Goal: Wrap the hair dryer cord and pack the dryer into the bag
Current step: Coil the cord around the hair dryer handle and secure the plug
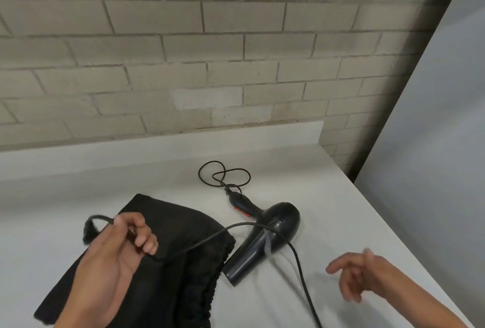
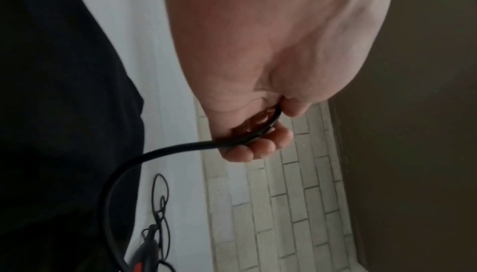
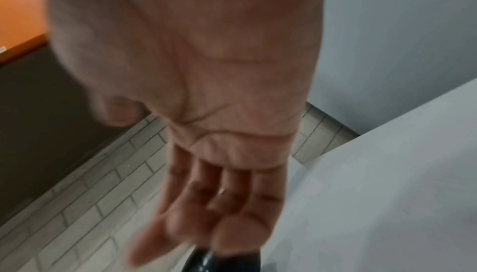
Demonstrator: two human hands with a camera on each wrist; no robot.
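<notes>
From the head view, the hair dryer point(image 1: 265, 235) lay on the white counter point(image 1: 354, 222) just right of the black bag point(image 1: 168, 256), its cord point(image 1: 210, 235) running across it to the left hand point(image 1: 118, 249) above the bag.

The left wrist view showed that hand's fingers point(image 2: 258, 147) curled round the cord.

The right wrist view showed the right hand point(image 3: 219, 174) spread wide, holding nothing (blurred). Wrapping had likely just begun; next, gather the slack into loops.
</notes>
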